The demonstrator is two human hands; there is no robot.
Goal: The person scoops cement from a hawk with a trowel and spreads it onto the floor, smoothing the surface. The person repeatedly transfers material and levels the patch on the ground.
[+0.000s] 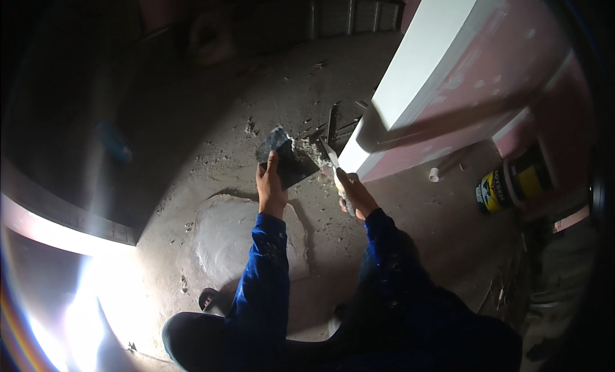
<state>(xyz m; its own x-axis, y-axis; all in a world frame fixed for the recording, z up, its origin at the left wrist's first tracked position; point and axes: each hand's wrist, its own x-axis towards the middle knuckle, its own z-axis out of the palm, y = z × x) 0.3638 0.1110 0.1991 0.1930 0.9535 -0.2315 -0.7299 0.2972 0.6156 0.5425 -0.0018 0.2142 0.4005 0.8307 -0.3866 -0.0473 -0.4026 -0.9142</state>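
The left hand (270, 185) gripped a dark flat board (285, 157) over the concrete floor (224, 135); the right hand (354, 194) clasped what looked like a putty knife (328, 155) beside the white panel's (416, 64) lower corner. A yellow-black can (506, 187) lay well apart.

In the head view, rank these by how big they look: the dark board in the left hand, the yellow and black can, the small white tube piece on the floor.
Largest to smallest:
1. Dark board, held by the left hand.
2. Yellow and black can; it looks nearly as big and sits by the fisheye rim, so this ranking is unsure.
3. Small white tube piece, clearly smallest.
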